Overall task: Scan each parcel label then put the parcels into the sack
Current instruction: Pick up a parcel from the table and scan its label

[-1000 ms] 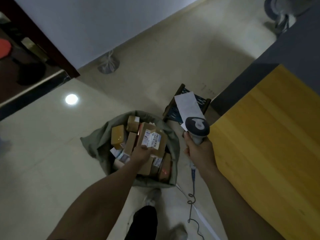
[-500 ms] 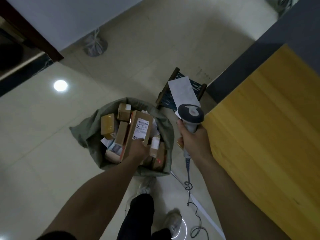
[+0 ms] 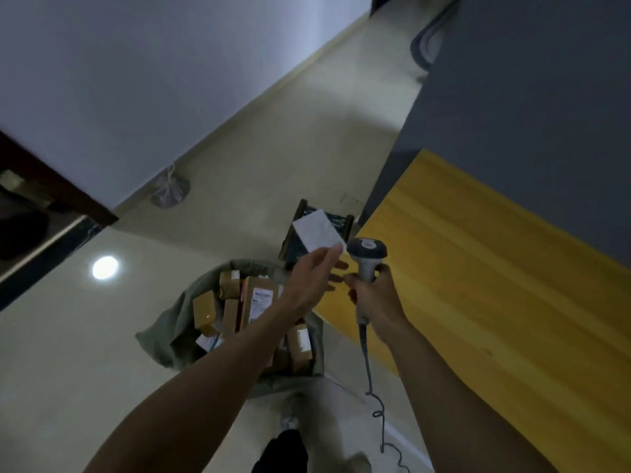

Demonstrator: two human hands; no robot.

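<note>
1. Right hand (image 3: 374,295) clenched round scanner (image 3: 367,250); left hand (image 3: 314,278) at paper slip (image 3: 316,230), grasp unconfirmed.
2. Parcels (image 3: 259,298) lie inside sack (image 3: 160,339), beside bench (image 3: 478,268).
3. Advise pinching slip's corner firmly, scanner steady.

Surroundings: pale tiled floor (image 3: 307,131), table, stool.
Yellow wooden table (image 3: 478,285) at 3 o'clock; dark stool (image 3: 349,224) near centre, white paper (image 3: 316,230) overlapping it; tied grey bag (image 3: 169,192) at 10 by wall; lamp glare (image 3: 105,268) at 8.
</note>
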